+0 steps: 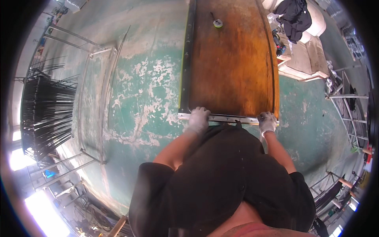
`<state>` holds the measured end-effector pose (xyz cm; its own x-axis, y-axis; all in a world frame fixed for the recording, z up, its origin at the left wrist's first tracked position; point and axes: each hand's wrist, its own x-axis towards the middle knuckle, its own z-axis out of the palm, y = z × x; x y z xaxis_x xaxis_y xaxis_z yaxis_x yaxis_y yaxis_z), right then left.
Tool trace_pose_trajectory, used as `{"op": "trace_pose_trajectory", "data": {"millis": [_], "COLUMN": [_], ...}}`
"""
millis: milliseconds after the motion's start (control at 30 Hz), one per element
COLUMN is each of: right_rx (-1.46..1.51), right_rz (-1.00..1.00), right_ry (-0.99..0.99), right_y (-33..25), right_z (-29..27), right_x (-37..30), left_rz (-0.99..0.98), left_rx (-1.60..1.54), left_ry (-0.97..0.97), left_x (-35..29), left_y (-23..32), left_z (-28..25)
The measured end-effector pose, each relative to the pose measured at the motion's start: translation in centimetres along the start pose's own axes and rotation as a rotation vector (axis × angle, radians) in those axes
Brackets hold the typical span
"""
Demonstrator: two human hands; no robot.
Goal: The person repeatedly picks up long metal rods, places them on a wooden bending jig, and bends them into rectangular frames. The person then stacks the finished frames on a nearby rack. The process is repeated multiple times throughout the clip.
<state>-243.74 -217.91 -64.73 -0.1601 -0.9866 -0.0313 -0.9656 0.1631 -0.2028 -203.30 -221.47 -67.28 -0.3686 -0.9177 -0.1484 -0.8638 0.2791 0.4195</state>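
In front of me stretches a long workbench with a stained orange-brown wooden top [231, 67]. A bare metal strip [229, 119] with holes runs along its near edge. My left hand [199, 119], in a pale work glove, is closed over this edge near the left corner. At the right corner my right hand [267, 121], gloved too, has its fingers curled over the edge; whether a small item is under them is hidden. Far up the top lies a small round white-and-green thing [218, 23] with a dark strap, perhaps a tape measure.
A dark metal rail [187, 59] lines the bench's left side. On the right, a beige sofa [304, 59] holds dark clothing [294, 17], with a power tool [279, 47] beside it. To the left, many thin black rods [49, 112] lie on a rack. Metal frames [347, 106] stand far right.
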Motion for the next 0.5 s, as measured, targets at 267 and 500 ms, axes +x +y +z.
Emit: {"op": "trace_pose_trajectory", "data": {"millis": [267,500], "right_rx": [0.023,0.061], "right_rz": [0.242,0.591], "right_ry": [-0.108,0.025], "right_y": [3.7,3.6], "right_z": [-0.7,-1.2], "right_x": [1.2,1.7], "left_rz": [0.004,0.005], "left_rx": [0.028,0.032], "left_ry": [0.020,0.012], "left_x": [0.2,0.2], "left_y": [0.2,0.6], "left_z": [0.7,0.6]}}
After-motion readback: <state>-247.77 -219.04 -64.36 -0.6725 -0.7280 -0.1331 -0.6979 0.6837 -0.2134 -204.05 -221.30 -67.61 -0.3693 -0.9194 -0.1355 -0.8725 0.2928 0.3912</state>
